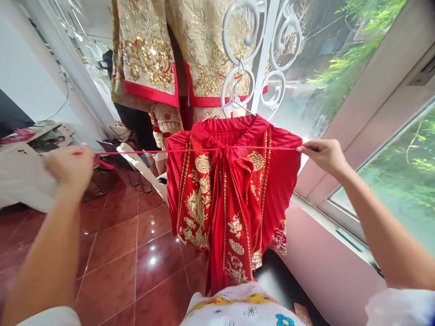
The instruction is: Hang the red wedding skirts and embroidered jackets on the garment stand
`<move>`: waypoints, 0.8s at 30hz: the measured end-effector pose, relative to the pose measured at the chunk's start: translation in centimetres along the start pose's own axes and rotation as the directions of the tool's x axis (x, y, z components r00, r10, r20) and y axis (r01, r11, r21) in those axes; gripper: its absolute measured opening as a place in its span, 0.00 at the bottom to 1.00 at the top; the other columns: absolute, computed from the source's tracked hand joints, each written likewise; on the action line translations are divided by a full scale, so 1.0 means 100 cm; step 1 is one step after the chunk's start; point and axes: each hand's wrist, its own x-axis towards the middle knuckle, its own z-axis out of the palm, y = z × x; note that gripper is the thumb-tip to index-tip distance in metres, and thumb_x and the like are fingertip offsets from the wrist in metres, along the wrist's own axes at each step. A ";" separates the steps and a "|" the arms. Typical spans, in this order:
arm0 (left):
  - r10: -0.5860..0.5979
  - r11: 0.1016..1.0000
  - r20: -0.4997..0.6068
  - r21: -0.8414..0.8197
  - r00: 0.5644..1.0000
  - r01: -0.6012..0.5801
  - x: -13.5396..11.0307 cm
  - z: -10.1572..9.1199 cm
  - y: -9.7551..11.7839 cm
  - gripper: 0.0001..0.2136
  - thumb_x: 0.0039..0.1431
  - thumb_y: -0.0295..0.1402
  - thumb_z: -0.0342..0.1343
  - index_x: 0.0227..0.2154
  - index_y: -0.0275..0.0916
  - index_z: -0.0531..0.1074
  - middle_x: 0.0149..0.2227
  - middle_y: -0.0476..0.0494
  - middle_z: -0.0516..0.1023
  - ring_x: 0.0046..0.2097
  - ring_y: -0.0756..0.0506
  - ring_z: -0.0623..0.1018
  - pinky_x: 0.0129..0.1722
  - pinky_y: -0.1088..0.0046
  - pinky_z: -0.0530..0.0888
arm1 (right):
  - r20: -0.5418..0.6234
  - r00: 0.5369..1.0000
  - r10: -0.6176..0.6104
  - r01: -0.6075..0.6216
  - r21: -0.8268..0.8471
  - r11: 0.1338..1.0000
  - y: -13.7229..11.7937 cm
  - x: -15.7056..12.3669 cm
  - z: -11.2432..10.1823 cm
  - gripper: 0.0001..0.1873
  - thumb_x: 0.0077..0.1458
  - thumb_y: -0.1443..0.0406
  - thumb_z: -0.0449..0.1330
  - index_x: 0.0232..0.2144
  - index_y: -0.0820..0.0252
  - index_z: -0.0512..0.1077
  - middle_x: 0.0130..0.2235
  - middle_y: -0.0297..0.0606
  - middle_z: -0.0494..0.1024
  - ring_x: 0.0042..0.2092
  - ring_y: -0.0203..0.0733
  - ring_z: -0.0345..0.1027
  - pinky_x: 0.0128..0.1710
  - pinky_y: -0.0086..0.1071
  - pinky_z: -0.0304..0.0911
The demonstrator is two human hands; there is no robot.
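A thin red cord [142, 152] runs taut and nearly level between my two hands. My left hand [70, 164], a little blurred, is closed in a fist on one end. At the far right my right hand [324, 153] pinches the other end between thumb and fingers. Behind the cord hangs a red garment [195, 213] with pleated sides, a bow tied at the neck and gold embroidery of fans, flowers and other motifs. Its wire hanger [234, 97] hooks onto a white scrolled metal frame [270, 59]. The cord crosses in front of the collar and bow.
Gold sequinned garments with red hems [149, 86] hang behind. A cluttered white table [23, 176] stands left, over a red tiled floor [112, 253]. A window [380, 190] and pink ledge [326, 253] are on the right. Behind the hanging clothes, part of a dark-clothed figure [134, 124] shows.
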 end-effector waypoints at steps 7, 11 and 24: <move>0.303 0.948 -0.294 -0.007 0.907 -0.319 -0.064 0.055 0.122 0.23 0.60 0.49 0.44 0.41 0.33 0.70 0.52 0.32 0.65 0.56 0.33 0.62 0.45 0.53 0.57 | -0.218 0.962 -0.164 0.009 -0.575 0.818 -0.050 -0.002 0.053 0.15 0.56 0.67 0.50 0.42 0.61 0.73 0.39 0.48 0.76 0.42 0.50 0.66 0.39 0.41 0.58; 0.683 0.730 0.000 -0.038 0.731 -0.682 -0.122 0.085 0.198 0.20 0.59 0.48 0.46 0.39 0.34 0.69 0.39 0.36 0.74 0.42 0.40 0.72 0.40 0.62 0.64 | -0.056 0.872 -0.487 0.376 -0.562 0.737 -0.099 -0.005 0.087 0.21 0.59 0.72 0.46 0.53 0.56 0.66 0.54 0.45 0.69 0.54 0.50 0.58 0.50 0.45 0.53; 0.479 0.738 0.408 -0.667 0.778 -0.105 -0.116 0.055 0.215 0.05 0.58 0.29 0.48 0.35 0.38 0.68 0.24 0.50 0.70 0.24 0.51 0.70 0.26 0.76 0.64 | 0.149 0.972 -0.179 0.190 -0.060 0.980 -0.154 0.043 0.086 0.12 0.51 0.77 0.49 0.30 0.65 0.71 0.34 0.44 0.75 0.36 0.41 0.66 0.34 0.33 0.55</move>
